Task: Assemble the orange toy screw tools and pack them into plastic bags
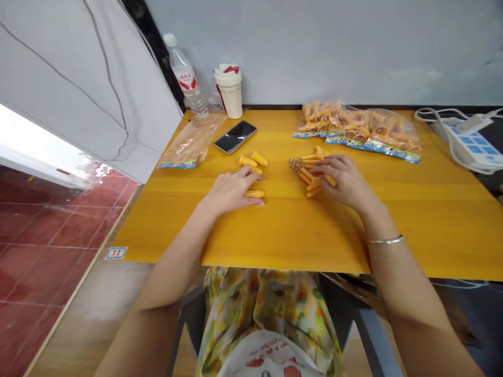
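On the left, my left hand point(233, 191) rests on the table with fingers stretched and apart, its fingertips over several small yellow ribbed plastic pieces. One yellow ribbed piece point(255, 193) lies between its thumb and fingers. Another yellow piece point(259, 158) lies just beyond the fingertips. To the right, my right hand point(340, 180) has loosely bent, parted fingers touching a group of orange plastic pieces point(313, 186) with ribbed shafts and shiny metal ends pointing left. Part of that group is hidden under the fingers.
Clear bags of orange pieces point(356, 128) lie at the back right, beside a power strip point(473, 144) with white cables. A phone point(236, 137), a flattened clear bag point(192, 141), a white cup point(230, 91) and a water bottle point(186, 78) occupy the back left.
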`<state>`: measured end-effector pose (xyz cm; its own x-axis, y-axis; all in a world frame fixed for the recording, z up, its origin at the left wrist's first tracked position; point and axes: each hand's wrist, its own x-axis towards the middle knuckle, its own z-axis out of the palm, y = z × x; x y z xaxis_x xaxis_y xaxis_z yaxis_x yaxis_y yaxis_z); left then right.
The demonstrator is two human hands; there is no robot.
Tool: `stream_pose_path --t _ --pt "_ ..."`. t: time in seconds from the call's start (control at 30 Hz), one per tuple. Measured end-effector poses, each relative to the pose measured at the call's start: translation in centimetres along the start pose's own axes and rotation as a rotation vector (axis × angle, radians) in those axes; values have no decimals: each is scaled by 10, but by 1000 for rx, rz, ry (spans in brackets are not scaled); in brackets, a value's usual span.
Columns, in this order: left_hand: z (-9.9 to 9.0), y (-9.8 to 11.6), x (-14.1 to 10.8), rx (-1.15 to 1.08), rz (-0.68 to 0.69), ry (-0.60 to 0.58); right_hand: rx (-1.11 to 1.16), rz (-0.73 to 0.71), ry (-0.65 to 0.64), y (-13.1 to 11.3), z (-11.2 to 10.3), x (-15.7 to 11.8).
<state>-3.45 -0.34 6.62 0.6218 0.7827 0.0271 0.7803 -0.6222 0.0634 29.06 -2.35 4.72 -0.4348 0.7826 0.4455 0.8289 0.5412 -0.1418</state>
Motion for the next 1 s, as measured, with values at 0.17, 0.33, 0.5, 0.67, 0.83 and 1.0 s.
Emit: stream_pose_path --t 0.17,0.33,0.5,0.67,0.83,1.0 --pt "1 -1 0 -10 35 -59 -31 20 -183 -4 -5 -3" --pt "10 -5 6 -67 119 -7 -54 1 -227 -2 3 -5" --pt "9 -5 8 -258 171 178 23 67 8 -6 3 1" --pt "9 4 7 -587 135 224 327 220 340 -18 6 1" --pt "18 10 11 -756 99 167 583 281 266 -24 19 -2" --pt "24 10 14 -801 86 226 483 302 120 -32 19 -2"
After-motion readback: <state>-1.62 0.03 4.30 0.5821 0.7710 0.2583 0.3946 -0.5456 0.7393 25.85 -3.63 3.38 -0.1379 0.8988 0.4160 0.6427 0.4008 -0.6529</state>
